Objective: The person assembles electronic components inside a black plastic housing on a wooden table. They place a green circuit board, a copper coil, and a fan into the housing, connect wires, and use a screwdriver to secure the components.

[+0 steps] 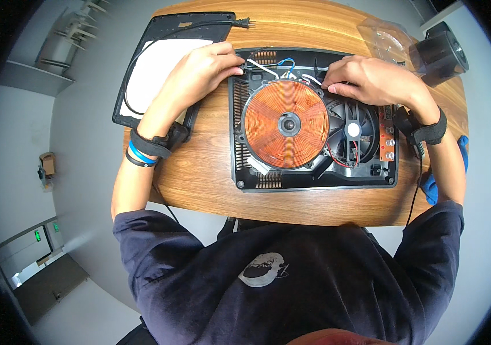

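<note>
An opened induction cooker base, a black housing, lies in front of me on the table. In it sit a round copper coil, a black fan and a red circuit board. My left hand is closed in a pinch at the housing's far left corner, on something small and dark that I cannot make out. White wires and a blue wire run behind the coil. My right hand is closed at the far edge, its fingertips on a white wire.
Left of the housing lies a black-framed panel with a white face and a black power cord across it. At the back right are a clear plastic piece and a dark cylindrical container. Blue cloth lies at the right edge.
</note>
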`<state>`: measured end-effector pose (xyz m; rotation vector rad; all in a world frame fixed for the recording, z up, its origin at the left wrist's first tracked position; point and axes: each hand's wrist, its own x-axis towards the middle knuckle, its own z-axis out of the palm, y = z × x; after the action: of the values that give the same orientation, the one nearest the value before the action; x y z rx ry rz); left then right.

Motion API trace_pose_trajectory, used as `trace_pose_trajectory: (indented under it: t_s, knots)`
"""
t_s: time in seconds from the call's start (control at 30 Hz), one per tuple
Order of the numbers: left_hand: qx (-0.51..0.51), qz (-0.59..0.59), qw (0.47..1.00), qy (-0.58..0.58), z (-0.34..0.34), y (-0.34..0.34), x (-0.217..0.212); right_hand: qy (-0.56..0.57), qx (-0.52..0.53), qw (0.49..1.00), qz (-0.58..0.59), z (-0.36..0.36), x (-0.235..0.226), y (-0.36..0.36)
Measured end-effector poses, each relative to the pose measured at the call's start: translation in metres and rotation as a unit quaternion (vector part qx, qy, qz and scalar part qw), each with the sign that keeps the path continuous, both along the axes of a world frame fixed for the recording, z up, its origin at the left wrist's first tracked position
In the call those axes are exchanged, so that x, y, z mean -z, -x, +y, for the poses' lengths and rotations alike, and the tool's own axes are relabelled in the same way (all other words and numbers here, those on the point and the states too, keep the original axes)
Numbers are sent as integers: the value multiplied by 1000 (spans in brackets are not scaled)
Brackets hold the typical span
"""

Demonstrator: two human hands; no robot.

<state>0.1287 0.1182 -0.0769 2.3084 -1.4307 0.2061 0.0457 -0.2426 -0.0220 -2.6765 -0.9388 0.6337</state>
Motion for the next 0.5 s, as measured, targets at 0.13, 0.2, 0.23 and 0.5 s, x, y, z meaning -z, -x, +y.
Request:
trace_pose_trajectory:
  t_s: [0.13, 0.2, 0.23, 0.5]
  knots:
    - [38, -6, 999, 11, 0, -11, -4, -46, -13, 998, -35, -6, 5, 5]
    - [42, -5, 999, 4, 3, -13, -4, -58, -20, 997, -39, -9, 7, 5]
    - [44, -4, 999, 1, 4, -13, -5, -64, -24, 997, -41, -10, 8, 6]
    - [43, -33, 998, -29, 6, -7, -4, -24, -1, 999, -21, -7, 6, 5]
